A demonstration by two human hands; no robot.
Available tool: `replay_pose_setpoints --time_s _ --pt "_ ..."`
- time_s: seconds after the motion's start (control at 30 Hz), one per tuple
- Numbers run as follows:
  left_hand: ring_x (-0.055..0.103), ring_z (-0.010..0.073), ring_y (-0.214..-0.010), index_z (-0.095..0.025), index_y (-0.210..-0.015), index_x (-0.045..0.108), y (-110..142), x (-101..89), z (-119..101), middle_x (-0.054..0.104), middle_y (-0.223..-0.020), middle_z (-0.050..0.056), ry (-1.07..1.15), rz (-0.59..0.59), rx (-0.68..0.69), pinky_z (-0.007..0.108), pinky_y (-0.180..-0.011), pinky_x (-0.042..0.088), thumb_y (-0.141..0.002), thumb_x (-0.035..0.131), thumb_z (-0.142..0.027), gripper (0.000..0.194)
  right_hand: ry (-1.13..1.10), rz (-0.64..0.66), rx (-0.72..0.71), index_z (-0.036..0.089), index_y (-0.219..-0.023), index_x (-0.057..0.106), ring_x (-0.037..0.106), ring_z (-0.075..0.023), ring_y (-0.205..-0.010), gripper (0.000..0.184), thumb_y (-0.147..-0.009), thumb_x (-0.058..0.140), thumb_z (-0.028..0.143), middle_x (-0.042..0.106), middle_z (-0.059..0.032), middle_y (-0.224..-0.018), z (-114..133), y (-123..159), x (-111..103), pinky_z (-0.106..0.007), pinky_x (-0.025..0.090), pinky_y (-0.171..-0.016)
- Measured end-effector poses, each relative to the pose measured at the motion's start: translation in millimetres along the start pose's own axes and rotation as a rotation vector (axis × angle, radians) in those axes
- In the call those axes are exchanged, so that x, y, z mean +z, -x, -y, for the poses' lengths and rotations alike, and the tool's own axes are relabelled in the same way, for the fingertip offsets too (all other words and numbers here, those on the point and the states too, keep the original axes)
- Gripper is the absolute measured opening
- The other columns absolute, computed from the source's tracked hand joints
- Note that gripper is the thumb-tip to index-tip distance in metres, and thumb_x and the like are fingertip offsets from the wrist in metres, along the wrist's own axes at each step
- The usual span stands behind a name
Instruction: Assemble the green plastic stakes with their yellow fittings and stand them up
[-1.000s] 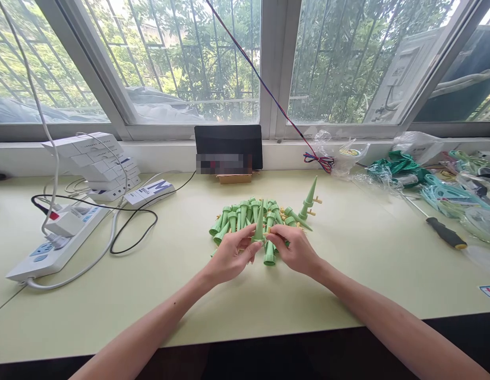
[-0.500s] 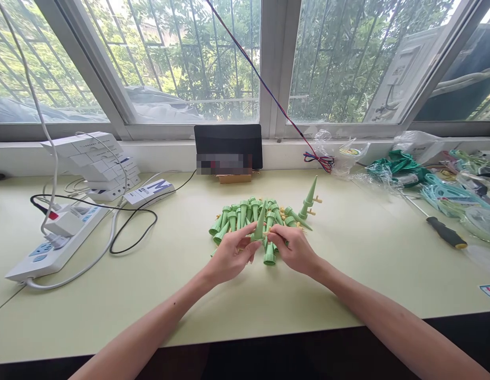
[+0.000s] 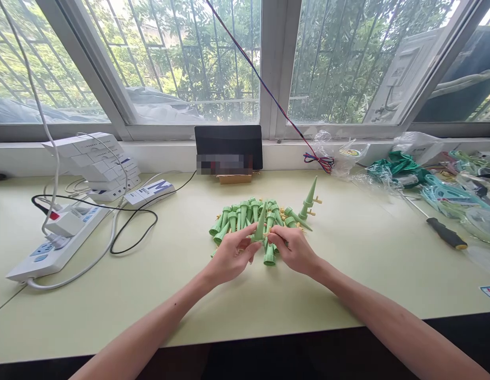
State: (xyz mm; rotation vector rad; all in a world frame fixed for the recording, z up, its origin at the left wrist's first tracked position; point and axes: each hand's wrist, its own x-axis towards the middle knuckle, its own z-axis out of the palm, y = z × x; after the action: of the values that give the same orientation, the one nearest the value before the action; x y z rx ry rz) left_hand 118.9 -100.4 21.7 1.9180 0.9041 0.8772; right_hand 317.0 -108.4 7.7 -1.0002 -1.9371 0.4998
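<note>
My left hand is closed around the base of a green plastic watering spike, its pointed end up and tilted slightly right. With thumb and forefinger, my right hand pinches the small yellow valve at the spike's side. My fingers partly cover that valve. Behind both hands lies a pile of similar green spikes with yellow valves. One spike rests below the held one, its ribbed cap toward me. Two spikes, one above the other, stand to the right of the pile.
On the left are a white power strip with cables, stacked white boxes and a flat box. A dark tablet leans by the window. To the right lie a screwdriver and plastic-wrapped items.
</note>
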Motion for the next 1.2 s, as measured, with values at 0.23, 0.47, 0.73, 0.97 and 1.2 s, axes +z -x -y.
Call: replay_pose_setpoints --time_s 0.23,0.47,0.73,0.97,1.2 --pt "0.048 0.0114 -0.052 -0.012 -0.135 0.052 0.6 -1.9 -3.3 0.05 -0.058 -0.003 0.01 0.053 -0.003 0.026 -0.055 0.047 -0.093 0.053 -0.036 0.048 0.065 -0.014 -0.053 0.021 -0.064 0.036 0.03 -0.0115 -0.052 0.039 -0.1 0.04 0.036 0.037 0.0031 -0.057 0.6 -0.8 -1.2 -0.025 0.029 -0.051" --pt "0.048 0.0109 -0.053 -0.013 -0.136 0.052 0.4 0.1 2.5 0.048 -0.056 -0.004 0.022 -0.02 0.022 0.025 -0.054 0.048 -0.092 0.055 -0.034 0.049 0.021 0.0 -0.033 0.02 -0.067 0.041 0.031 -0.0113 -0.052 0.036 -0.1 0.039 0.034 0.039 0.0031 -0.058 -1.7 0.0 0.3 -0.024 0.029 -0.051" --pt "0.048 0.0103 -0.048 -0.014 -0.134 0.054 0.1 0.1 -1.6 0.05 -0.054 -0.005 -0.003 -0.016 0.027 0.025 -0.052 0.048 -0.091 0.056 -0.035 0.048 0.035 0.003 -0.024 0.021 -0.065 0.039 0.03 -0.0113 -0.051 0.038 -0.1 0.037 0.036 0.037 0.0034 -0.057 -2.4 0.7 0.1 -0.024 0.028 -0.05" --pt "0.045 0.01 -0.047 -0.011 -0.135 0.052 0.9 -1.8 -1.6 0.046 -0.053 -0.006 -0.035 0.065 -0.002 0.023 -0.049 0.042 -0.094 0.051 -0.038 0.049 0.076 -0.012 -0.06 0.021 -0.064 0.035 0.031 -0.0119 -0.052 0.039 -0.1 0.038 0.037 0.037 0.0028 -0.057 -0.5 -0.3 -0.7 -0.025 0.028 -0.051" --pt "0.05 0.0101 -0.052 -0.016 -0.139 0.049 0.2 -0.2 3.5 0.053 -0.064 -0.003 -0.002 0.016 0.022 0.025 -0.054 0.049 -0.093 0.053 -0.033 0.05 0.047 0.003 -0.034 0.021 -0.065 0.036 0.03 -0.0115 -0.052 0.036 -0.099 0.04 0.032 0.036 0.0037 -0.057 -2.5 1.0 0.3 -0.025 0.028 -0.051"
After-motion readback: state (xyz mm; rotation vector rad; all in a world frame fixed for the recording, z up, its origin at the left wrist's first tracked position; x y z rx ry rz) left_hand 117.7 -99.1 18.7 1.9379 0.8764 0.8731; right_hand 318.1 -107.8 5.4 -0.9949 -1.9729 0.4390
